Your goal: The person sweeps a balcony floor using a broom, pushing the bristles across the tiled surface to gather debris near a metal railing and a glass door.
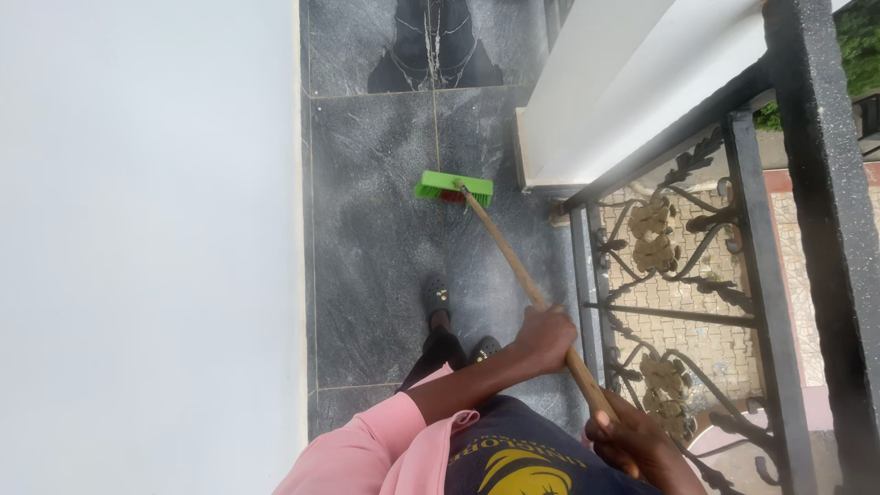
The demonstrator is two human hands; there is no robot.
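Left hand [543, 337] fingers wrapped round wooden handle [513, 266] mid-shaft. Right hand [635, 444] fingers closed on handle's upper end. Green brush head [453, 188] down on dark tiled floor [376, 238], ahead of feet, near white pillar [623, 82]. Black iron railing [761, 275] at right.

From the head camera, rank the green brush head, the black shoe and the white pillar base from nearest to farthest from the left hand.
1. Black shoe, left of the left hand.
2. Green brush head, up the floor.
3. White pillar base, upper right; close to the brush head.
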